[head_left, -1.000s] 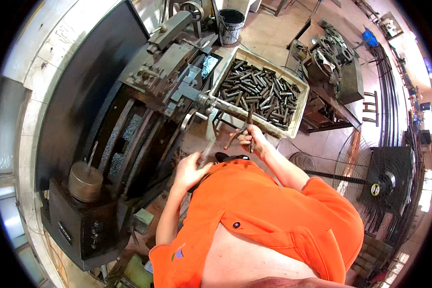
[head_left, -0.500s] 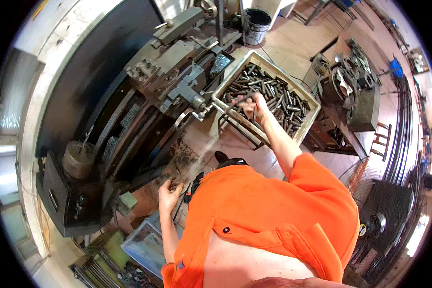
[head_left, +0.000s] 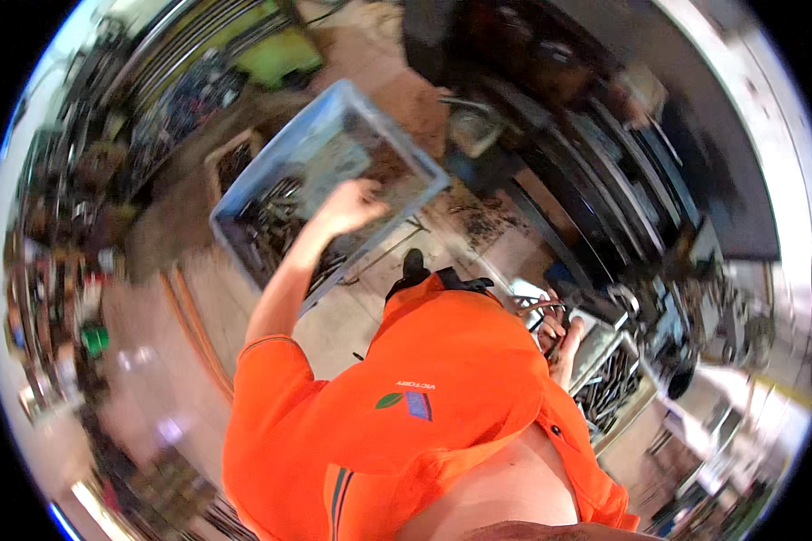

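My left hand (head_left: 356,206) reaches over a blue plastic bin (head_left: 280,126), its fingers smeared by motion. Dark metal pieces (head_left: 275,212) lie in the part of the bin left of that hand. Close to my right side, my right hand (head_left: 559,338) has its fingers curled around a thin dark bar-shaped tool (head_left: 539,307), whose exact kind is blurred. Just behind that hand sits the pale tray (head_left: 642,397) full of short metal pins (head_left: 609,388).
A dark lathe (head_left: 595,171) stands at the far right. Orange hoses or strips (head_left: 194,329) run along the floor on the left. A green machine base (head_left: 284,59) and bar stock are at the back left. My shoe (head_left: 414,263) is on the tiled floor.
My view and body have swung left, from the tray of pins to the blue bin. My left hand has gone from hanging by my side to over the bin; my right hand has left the pins.
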`<state>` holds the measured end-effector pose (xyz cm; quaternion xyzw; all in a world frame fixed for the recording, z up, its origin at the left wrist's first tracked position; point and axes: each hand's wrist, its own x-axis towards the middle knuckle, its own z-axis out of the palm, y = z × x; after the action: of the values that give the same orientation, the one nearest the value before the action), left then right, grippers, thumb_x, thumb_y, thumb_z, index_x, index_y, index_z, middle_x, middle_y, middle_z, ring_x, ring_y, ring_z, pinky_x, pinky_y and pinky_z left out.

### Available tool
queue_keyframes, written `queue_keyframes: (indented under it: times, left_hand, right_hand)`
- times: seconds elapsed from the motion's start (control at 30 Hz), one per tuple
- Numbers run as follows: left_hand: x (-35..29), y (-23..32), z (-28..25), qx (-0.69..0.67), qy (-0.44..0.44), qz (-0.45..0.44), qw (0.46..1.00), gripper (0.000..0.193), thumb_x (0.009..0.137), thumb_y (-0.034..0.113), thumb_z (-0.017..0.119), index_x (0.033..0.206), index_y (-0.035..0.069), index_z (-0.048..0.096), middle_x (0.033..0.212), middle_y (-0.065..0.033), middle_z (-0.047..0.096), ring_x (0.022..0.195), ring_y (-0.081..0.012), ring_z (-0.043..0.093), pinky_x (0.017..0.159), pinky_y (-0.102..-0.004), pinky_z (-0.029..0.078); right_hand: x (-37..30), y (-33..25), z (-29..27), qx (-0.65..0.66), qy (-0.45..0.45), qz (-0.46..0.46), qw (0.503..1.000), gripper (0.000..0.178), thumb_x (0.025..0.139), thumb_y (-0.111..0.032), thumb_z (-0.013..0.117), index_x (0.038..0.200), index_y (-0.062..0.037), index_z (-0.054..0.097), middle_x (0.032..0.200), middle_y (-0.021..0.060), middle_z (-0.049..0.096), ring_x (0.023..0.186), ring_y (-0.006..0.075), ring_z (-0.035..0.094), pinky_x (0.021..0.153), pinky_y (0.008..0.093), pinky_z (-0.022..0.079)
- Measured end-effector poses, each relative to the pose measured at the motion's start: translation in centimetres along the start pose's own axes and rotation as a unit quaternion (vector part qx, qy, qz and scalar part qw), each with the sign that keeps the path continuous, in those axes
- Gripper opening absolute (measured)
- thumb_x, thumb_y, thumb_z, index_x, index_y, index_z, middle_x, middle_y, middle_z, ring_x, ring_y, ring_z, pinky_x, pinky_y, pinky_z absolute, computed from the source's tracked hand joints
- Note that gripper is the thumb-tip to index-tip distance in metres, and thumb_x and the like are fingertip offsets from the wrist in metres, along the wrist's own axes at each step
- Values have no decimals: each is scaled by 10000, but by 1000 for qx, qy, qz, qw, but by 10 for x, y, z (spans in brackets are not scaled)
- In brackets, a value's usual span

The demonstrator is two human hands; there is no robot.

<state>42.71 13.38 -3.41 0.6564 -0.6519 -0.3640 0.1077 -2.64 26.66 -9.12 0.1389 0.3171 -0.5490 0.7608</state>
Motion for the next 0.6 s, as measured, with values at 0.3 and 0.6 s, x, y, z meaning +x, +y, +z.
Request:
queue_keyframes:
  times: [0.3, 0.6]
  left_hand:
    - [-79, -235, -74, 83, 191, -285, 936, 474, 685, 357, 637, 1008, 11, 625, 939, -212, 627, 900, -328, 608, 786, -397, 468]
    - [-46, -274, -38, 313, 78, -262, 910, 215, 703, 265, 652, 778, 64, 641, 840, -138, 647, 800, -289, 634, 673, -395, 507]
  right_hand:
    - [54, 29, 52, -125, -26, 51, 991, 668, 730, -316, 616, 1250, 36, 390, 1226, 174, 454, 460, 9, 338, 446, 128, 312]
    - [57, 76, 92, -126, 50, 55, 989, 501, 862, -303, 372, 1221, 43, 408, 1172, 198, 488, 439, 19, 321, 425, 142, 297]
